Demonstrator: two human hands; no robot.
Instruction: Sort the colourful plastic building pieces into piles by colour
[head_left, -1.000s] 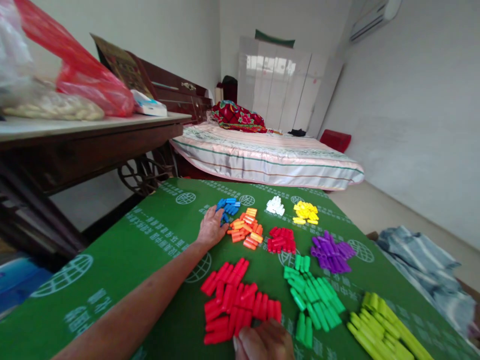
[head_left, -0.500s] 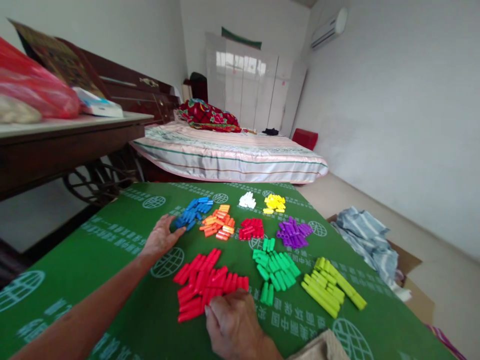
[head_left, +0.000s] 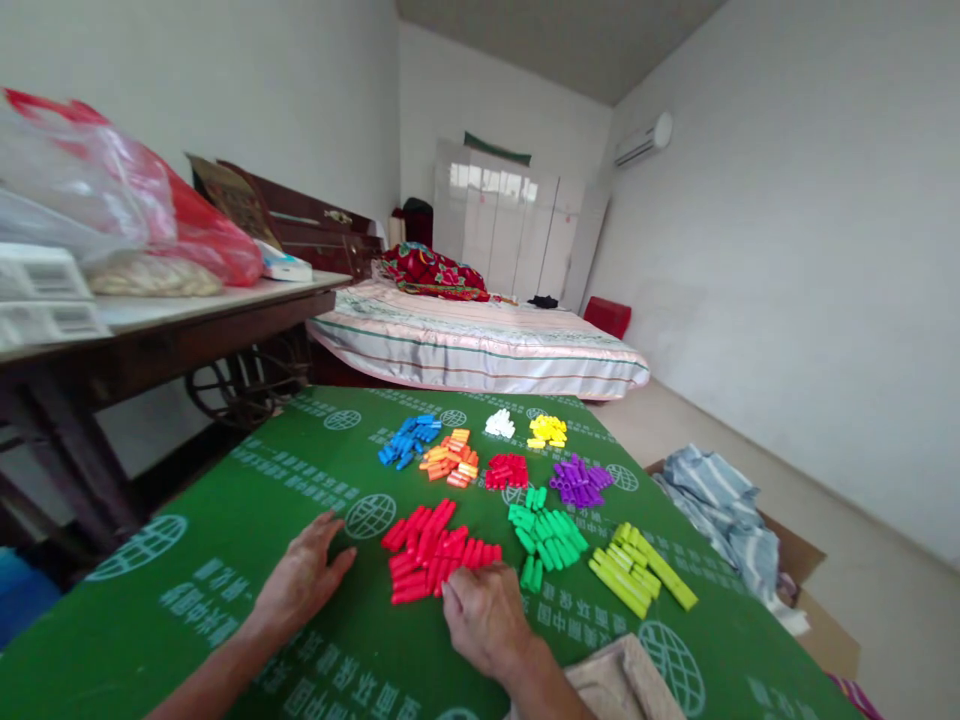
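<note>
My left hand [head_left: 304, 572] rests on the green board [head_left: 247, 500] with its fingers apart, holding nothing. It lies left of a pile of short red plastic tubes [head_left: 427, 545]. At the near right edge of that pile, my right hand [head_left: 487, 610] is closed in a fist; whatever its fingers may hold is hidden. Close by on the right are green tubes [head_left: 551, 535] and longer yellow-green tubes [head_left: 626, 575]. Farther back lie smaller groups of blue [head_left: 409, 440], orange [head_left: 450, 458], dark red [head_left: 507, 471], purple [head_left: 579, 482], white [head_left: 500, 423] and yellow pieces [head_left: 547, 431].
A folded beige cloth [head_left: 622, 680] lies at the board's near edge. Left stands a table [head_left: 225, 305] with plastic bags [head_left: 187, 220]. Beyond the board is a bed [head_left: 480, 345]. A striped cloth [head_left: 720, 510] in a cardboard box [head_left: 829, 620] sits on the floor to the right.
My left hand has drawn back from the blue pieces toward me. My right hand stays closed by the red pile. The camera view has tilted up and turned slightly left.
</note>
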